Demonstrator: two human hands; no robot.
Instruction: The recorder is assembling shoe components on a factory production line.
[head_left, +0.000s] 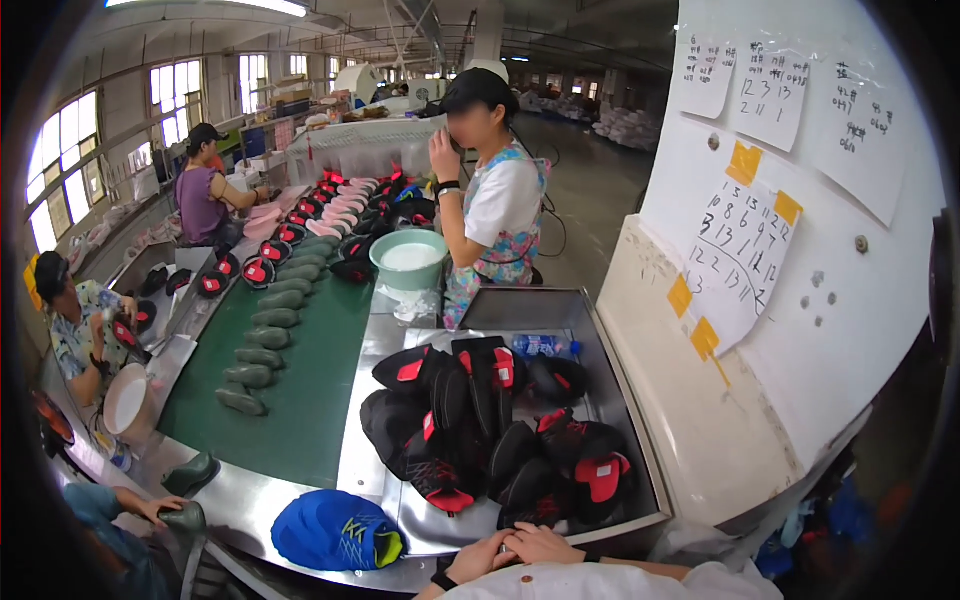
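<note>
My left hand (482,560) and my right hand (543,545) rest together at the near edge of the metal bench, fingers closed against each other. No object shows between them. Just beyond lies a pile of black shoe uppers (440,400) with red patches, heaped over the metal bench and tray. The nearest of them, a black upper with a red patch (603,478), lies close to my right hand. Left of my hands sits a blue shoe upper (325,530) with a yellow-green lining and laces.
The metal tray (640,440) also holds a blue-labelled bottle (545,346). A green conveyor (310,390) carries dark green shoe lasts (265,338). A basin (410,262) stands near a standing co-worker (500,205); other people work at left. A white panel (740,300) with papers rises at right.
</note>
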